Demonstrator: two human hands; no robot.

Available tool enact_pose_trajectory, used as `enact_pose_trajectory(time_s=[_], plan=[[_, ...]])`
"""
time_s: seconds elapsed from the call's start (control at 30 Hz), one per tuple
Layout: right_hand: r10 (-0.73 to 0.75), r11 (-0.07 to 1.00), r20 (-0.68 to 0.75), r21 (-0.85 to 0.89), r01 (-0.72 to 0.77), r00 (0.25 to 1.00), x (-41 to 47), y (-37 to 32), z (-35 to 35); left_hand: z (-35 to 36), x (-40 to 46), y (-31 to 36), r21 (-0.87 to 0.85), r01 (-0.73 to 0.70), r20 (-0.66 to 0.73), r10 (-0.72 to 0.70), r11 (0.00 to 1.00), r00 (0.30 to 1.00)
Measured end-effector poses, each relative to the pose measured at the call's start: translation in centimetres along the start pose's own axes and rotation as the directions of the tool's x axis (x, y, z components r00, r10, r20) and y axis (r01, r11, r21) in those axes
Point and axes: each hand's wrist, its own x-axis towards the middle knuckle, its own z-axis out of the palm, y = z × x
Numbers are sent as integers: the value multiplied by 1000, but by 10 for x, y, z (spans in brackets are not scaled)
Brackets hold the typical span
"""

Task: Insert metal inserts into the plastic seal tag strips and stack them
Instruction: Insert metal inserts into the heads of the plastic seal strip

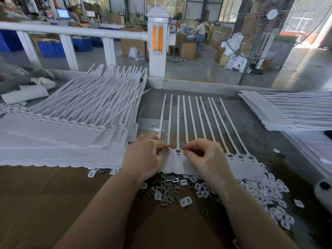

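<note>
Seal tag strip (179,159) under both curled hands (179,155)

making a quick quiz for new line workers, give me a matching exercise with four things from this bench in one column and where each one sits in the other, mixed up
Things
1. big stack of seal tag strips
2. strip being worked on
3. loose pile of metal inserts and white caps
4. pedestal fan

Places
A. on the floor beyond the bench, far right
B. under both hands, tails pointing away
C. left side of the bench
D. near edge of the bench, between the wrists and out to the right

Pairs: 1-C, 2-B, 3-D, 4-A
</note>
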Motion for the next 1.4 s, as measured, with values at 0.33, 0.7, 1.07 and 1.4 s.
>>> enact_pose_trajectory(time_s=[0.33, 0.7, 1.07, 1.4], plan=[[-9, 1000, 7, -3, 9, 1000, 1, 0, 0, -3, -3, 4, 106, -56, 86, 47, 993, 995], [-3, 1000, 6, -7, 3, 1000, 0, 0, -1, -3, -1, 5, 130, -24, 98, 12, 991, 995], [11, 1000, 6, -8, -11, 1000, -1, 0, -2, -1, -1, 3, 19, 31, 90, -33, 999, 995], [24, 1000, 11, 1, -24, 1000, -1, -2, -3, -5, -3, 3, -51, 48, 61, -45, 998, 997]])
